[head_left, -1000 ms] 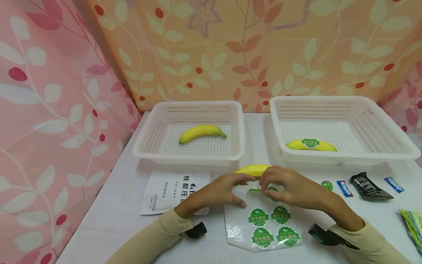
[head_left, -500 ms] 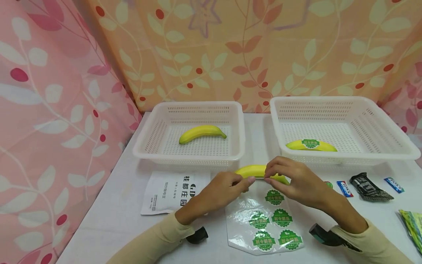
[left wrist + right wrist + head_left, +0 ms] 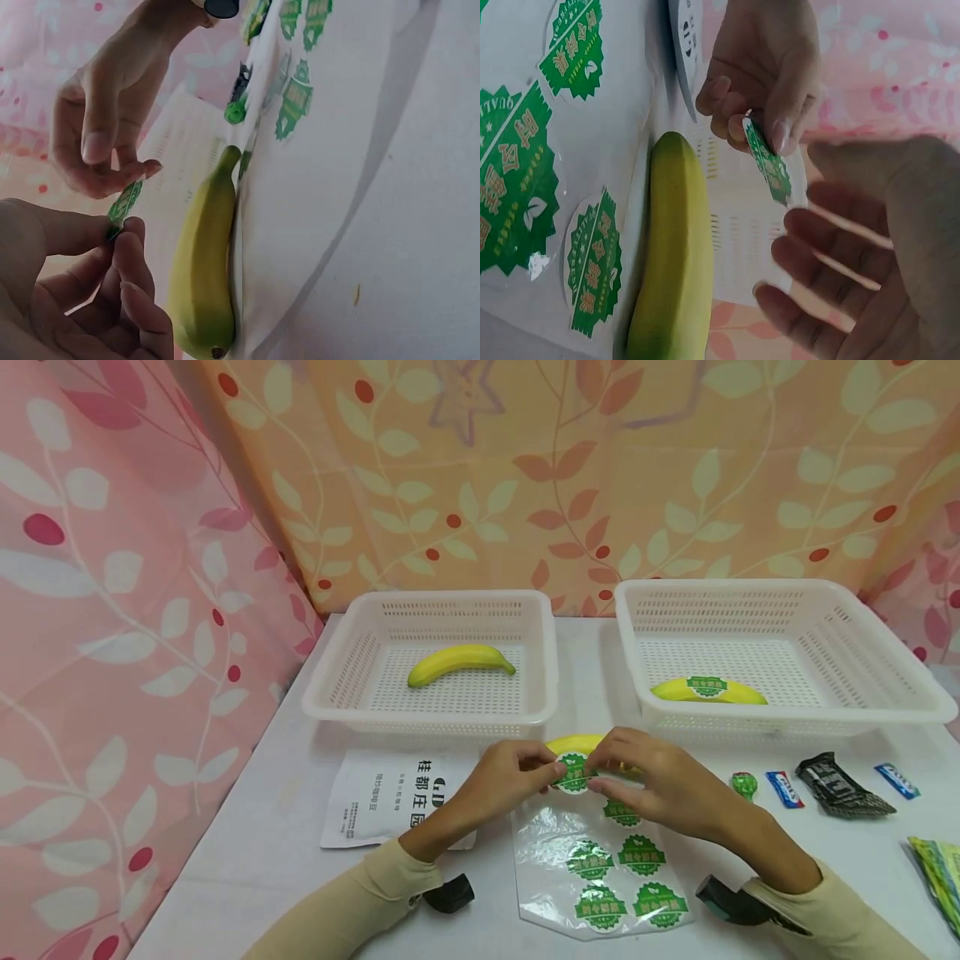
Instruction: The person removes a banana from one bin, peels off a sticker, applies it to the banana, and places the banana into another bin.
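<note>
Sticker [image 3: 574,772], green with white writing too small to read, pinched by both hands [image 3: 510,781] [image 3: 660,785] above a banana [image 3: 573,743] lying left-right on the counter [image 3: 247,860].

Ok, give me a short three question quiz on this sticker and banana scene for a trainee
1. True or false: the banana in the right basket bears a green sticker.
2. How many stickers remain on the sheet? A) two B) five C) eight
3. Fill in: the peeled green sticker is pinched between both ____.

Key:
1. True; the stickered banana lies there, while the plain banana lies in the left basket.
2. B, five.
3. Hands: left hand and right hand, just above the unlabelled banana on the table.
</note>
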`<state>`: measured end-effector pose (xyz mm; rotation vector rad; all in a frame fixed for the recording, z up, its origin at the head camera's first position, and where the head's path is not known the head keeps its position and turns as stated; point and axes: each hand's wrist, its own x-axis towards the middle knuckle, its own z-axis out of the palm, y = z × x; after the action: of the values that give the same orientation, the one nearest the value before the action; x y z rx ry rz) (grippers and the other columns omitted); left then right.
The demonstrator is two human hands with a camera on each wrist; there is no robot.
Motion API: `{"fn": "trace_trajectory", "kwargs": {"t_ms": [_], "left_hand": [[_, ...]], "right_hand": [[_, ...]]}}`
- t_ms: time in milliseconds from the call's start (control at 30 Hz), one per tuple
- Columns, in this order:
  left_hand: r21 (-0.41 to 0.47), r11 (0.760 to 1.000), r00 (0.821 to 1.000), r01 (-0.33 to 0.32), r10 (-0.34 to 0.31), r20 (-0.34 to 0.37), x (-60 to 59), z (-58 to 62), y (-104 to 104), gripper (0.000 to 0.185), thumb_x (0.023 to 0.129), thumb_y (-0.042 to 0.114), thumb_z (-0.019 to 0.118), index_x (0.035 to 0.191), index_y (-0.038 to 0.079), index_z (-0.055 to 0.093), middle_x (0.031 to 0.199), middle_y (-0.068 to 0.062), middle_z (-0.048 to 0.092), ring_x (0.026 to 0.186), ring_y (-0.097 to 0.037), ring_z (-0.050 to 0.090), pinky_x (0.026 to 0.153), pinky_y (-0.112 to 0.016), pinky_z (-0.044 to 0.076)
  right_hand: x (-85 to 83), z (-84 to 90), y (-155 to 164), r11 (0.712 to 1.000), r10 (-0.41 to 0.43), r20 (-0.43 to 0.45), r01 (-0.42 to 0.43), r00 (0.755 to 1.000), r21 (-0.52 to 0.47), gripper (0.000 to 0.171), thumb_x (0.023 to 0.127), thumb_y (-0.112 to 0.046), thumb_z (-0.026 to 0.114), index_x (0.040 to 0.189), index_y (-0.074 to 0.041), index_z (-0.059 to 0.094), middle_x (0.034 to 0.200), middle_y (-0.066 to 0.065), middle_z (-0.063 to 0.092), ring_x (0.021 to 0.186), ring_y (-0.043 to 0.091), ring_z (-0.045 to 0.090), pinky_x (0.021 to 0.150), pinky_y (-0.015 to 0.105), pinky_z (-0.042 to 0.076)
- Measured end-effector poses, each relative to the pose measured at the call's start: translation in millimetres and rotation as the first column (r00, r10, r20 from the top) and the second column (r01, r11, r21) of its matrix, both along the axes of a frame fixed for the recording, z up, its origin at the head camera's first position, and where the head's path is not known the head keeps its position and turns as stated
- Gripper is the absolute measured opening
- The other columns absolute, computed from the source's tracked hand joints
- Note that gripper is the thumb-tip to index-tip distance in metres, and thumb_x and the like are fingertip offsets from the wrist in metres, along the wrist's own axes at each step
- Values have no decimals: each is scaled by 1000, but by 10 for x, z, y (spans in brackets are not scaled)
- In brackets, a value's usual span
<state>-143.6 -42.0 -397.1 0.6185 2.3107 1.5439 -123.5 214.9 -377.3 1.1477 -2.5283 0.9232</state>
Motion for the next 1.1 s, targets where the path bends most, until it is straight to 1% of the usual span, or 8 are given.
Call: {"fn": "trace_trajectory", "kwargs": {"t_ms": [133,300,400,533,667,767,933,1100], "left_hand": [[-13,1000,994,-1,0,-109,-8,-25,23,14,102,24,73,102,13,81,92,2,78,83,-3,69,77,-23,55],[-53,999,969,2,-15,-246,-8,-31,60,13,100,17,76,106,7,81,97,1,78,85,-3,66,79,-22,55],[-112,993,938,-25,-16,-347,-11,-51,79,21,98,20,79,112,5,79,103,-2,77,91,-9,66,81,-25,55],[-184,980,876,-76,-22,-482,-10,-99,103,33,95,24,83,122,7,75,119,-5,72,109,-19,64,92,-32,52],[-201,976,839,-84,-40,-542,-13,-149,151,40,95,25,83,130,8,70,134,-9,67,126,-27,58,104,-40,48],[-227,971,842,-69,-65,-535,-21,-134,201,51,97,27,80,140,7,63,144,-11,63,134,-29,55,110,-44,46],[-315,948,867,-52,-114,-486,-72,-72,299,63,100,33,77,151,7,51,147,-8,61,133,-24,57,111,-43,46],[-381,923,889,-57,-126,-439,-165,-102,382,65,102,38,73,155,6,49,148,-8,62,137,-23,58,115,-47,44]], "right_hand": [[-28,-9,16,993,-121,126,120,985,13,25,92,-15,84,114,-17,73,99,-16,65,86,1,61,73,25,59],[-88,-35,58,993,-114,227,117,967,4,12,97,-17,79,100,-25,71,95,-17,64,84,3,61,75,26,57],[-115,-36,91,987,-158,260,159,953,18,10,99,-20,77,98,-26,70,98,-16,64,89,5,61,79,28,57],[-151,-41,125,970,-242,296,242,924,37,5,99,-20,77,100,-23,73,106,-10,68,102,11,61,88,39,58],[-207,-61,149,957,-279,344,288,897,26,3,101,-22,75,102,-19,75,114,-2,71,113,21,62,95,52,55],[-245,-71,172,954,-280,399,299,873,16,8,103,-23,73,105,-16,76,117,3,71,116,27,63,95,53,55],[-279,-94,207,946,-292,479,323,827,20,15,103,-26,72,107,-13,76,120,7,69,113,29,66,89,40,58],[-301,-148,223,944,-286,505,329,814,5,15,103,-25,73,105,-11,76,119,8,68,108,26,66,81,29,58]]}}
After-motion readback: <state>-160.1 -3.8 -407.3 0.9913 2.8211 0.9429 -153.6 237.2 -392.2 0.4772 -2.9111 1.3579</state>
